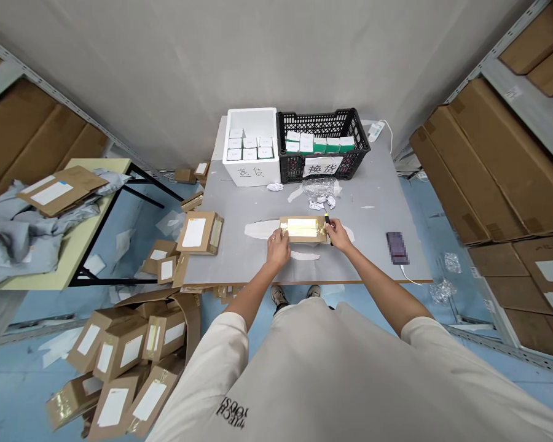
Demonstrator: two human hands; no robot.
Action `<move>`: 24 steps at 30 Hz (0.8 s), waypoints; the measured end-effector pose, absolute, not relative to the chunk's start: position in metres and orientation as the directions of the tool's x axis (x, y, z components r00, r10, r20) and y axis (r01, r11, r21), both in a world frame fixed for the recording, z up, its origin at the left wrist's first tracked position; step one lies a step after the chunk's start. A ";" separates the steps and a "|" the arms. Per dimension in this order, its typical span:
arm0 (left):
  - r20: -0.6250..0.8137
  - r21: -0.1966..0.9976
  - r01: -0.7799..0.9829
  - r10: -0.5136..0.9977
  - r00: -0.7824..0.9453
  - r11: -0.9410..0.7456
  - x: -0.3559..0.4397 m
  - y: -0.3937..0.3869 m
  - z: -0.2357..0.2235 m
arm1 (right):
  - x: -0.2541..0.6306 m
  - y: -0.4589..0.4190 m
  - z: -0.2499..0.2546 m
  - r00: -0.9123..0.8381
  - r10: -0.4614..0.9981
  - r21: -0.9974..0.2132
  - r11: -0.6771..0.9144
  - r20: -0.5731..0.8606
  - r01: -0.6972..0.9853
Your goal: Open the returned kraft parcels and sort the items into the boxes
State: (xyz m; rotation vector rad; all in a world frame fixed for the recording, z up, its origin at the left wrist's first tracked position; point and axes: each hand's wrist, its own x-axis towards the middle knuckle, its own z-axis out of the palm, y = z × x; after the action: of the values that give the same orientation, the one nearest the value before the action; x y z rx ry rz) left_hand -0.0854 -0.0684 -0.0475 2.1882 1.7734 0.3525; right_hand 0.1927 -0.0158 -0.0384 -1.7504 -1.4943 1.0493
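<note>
A small brown cardboard parcel (303,229) sealed with shiny tape lies on the grey table (373,245) in front of me. My left hand (278,247) is closed on the parcel's left end and holds it down. My right hand (337,234) grips a small yellow and black cutter (327,220) at the parcel's right end. A strip of white paper lies under the parcel.
At the back stand a white foam box (251,147) and a black plastic crate (322,144), both with small boxes inside. Crumpled plastic wrap (320,191) lies in front of them. Another parcel (198,233) sits at the table's left edge, a phone (397,247) at right. Several parcels litter the floor at left.
</note>
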 end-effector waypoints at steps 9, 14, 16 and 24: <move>-0.075 0.237 0.935 0.955 0.287 -0.263 -0.078 -0.061 -0.039 | 0.187 0.008 -0.005 -0.198 0.976 -0.686 0.082 -0.092 0.723; -0.116 0.268 0.926 0.945 0.305 -0.266 -0.085 -0.060 -0.042 | 0.158 0.025 0.020 -0.422 0.879 -0.500 0.270 -0.221 0.823; -0.129 0.279 0.921 0.940 0.315 -0.270 -0.087 -0.062 -0.044 | 0.144 0.030 0.026 -0.462 0.849 -0.435 0.325 -0.256 0.840; -0.113 0.373 0.888 0.936 0.333 -0.271 -0.095 -0.065 -0.047 | 0.110 0.037 0.029 -0.442 0.837 -0.298 0.353 -0.323 0.887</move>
State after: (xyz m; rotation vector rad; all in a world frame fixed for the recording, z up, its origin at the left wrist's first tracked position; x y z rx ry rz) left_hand -0.0946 -0.0651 -0.0467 2.2354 1.6151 0.1821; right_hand 0.1095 0.0372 0.0286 -1.7128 -2.6768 0.7114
